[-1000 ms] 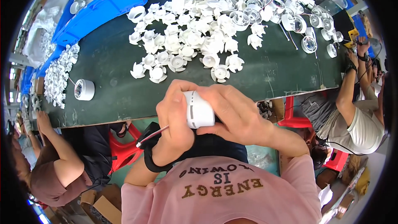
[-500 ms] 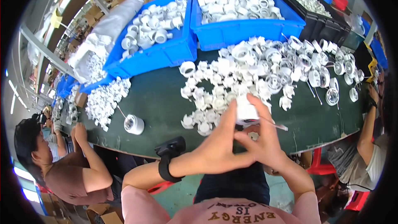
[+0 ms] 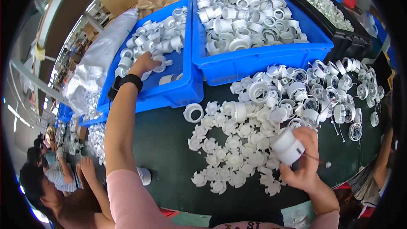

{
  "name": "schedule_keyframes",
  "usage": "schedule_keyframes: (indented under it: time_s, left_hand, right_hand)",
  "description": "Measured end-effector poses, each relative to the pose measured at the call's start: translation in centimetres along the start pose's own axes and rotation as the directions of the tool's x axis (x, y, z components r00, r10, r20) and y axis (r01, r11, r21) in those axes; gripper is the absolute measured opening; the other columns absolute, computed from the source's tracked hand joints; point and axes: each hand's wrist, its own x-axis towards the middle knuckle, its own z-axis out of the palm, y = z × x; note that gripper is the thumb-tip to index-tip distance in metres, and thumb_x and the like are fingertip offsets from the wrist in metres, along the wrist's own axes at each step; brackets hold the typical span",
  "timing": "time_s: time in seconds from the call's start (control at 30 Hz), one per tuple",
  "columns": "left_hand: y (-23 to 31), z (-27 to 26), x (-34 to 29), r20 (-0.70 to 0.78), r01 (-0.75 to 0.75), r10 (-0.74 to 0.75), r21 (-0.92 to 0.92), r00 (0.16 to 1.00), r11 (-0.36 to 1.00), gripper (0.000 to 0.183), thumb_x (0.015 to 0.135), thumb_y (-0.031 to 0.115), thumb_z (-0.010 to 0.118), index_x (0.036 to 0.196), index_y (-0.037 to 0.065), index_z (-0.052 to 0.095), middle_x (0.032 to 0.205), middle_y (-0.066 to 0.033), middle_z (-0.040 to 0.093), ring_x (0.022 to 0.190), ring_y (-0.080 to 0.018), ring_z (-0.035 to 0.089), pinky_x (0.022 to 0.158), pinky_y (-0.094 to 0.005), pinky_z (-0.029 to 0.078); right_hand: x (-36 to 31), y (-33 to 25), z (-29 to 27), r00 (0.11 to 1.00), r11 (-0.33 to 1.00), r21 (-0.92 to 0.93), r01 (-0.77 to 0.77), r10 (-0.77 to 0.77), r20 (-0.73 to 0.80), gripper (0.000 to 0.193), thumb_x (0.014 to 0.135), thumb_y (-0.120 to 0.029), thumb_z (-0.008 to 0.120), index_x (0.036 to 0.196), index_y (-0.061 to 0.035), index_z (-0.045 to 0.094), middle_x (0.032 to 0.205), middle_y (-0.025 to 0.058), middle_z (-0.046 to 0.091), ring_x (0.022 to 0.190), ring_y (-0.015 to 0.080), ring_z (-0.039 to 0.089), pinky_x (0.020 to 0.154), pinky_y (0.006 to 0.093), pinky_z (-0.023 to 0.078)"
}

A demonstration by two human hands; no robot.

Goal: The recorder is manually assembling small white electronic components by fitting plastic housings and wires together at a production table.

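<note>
My right hand [image 3: 307, 159] grips a white cylindrical plastic housing [image 3: 285, 145], tilted, above the table; a thin reddish wire with a small white plug [image 3: 327, 164] trails from it. My left arm stretches forward, and my left hand [image 3: 145, 64] is down in the left blue bin [image 3: 146, 98], among white plastic fittings [image 3: 174, 42]. Beside its thumb lies a white fitting with a narrow stem [image 3: 162, 63]. The left fingers are mostly hidden, so their grip cannot be made out. Several white clawed plastic pieces [image 3: 234, 160] lie spread below and left of the housing.
A second blue bin [image 3: 263, 61] and a black crate [image 3: 345, 38] hold more white parts. Wired round units [image 3: 335, 95] pile up at right. A white ring [image 3: 193, 113] stands near the bins; a white cylinder [image 3: 144, 176] is beside my left arm. A co-worker [image 3: 40, 186] sits at left.
Both hands were together around the housing. My left hand has let go and reached forward into the left bin; my right hand has carried the housing to the right.
</note>
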Motion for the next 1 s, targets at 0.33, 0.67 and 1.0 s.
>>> schedule_keyframes:
  time_s: [0.33, 0.67, 1.0]
  left_hand:
    - [-0.4, 1.9, 1.2, 0.113, 0.143, -0.112, -0.327, 0.987, 0.934, 0.067, 0.075, 0.046, 0.069, 0.112, -0.009, 0.057, 0.099, -0.0196, 0.066, 0.091, -0.0297, 0.065, 0.078, -0.0355, 0.052]
    - [20.4, -7.6, -27.3, 0.274, 0.228, 0.412, -0.961, 0.869, 0.157, 0.057, 0.088, 0.046, 0.052, 0.124, 0.002, 0.046, 0.095, -0.0069, 0.060, 0.071, -0.0116, 0.062, 0.049, -0.0200, 0.047]
    - [27.3, -4.1, -38.5, 0.313, 0.298, 0.284, -0.950, 0.906, 0.095, 0.049, 0.097, 0.047, 0.032, 0.110, 0.005, 0.052, 0.079, -0.0044, 0.059, 0.059, -0.0081, 0.055, 0.046, -0.0198, 0.039]
  right_hand:
    - [-0.3, -1.2, -0.7, 0.995, 0.992, 0.098, 0.085, -0.090, 0.048, 0.064, 0.063, -0.005, 0.076, 0.119, 0.0057, 0.048, 0.113, 0.0244, 0.051, 0.099, 0.0344, 0.057, 0.082, 0.0397, 0.049]
    - [-0.9, -1.8, -1.1, 0.996, 0.749, 0.657, -0.088, 0.060, 0.064, 0.070, 0.077, -0.009, 0.072, 0.136, 0.0030, 0.036, 0.126, 0.0134, 0.050, 0.111, 0.0204, 0.052, 0.094, 0.0353, 0.042]
    - [-7.3, -7.4, -3.0, 0.987, 0.976, 0.194, 0.094, -0.117, 0.109, 0.060, 0.071, -0.009, 0.079, 0.123, 0.0040, 0.052, 0.117, 0.0174, 0.050, 0.101, 0.0275, 0.056, 0.080, 0.0337, 0.051]
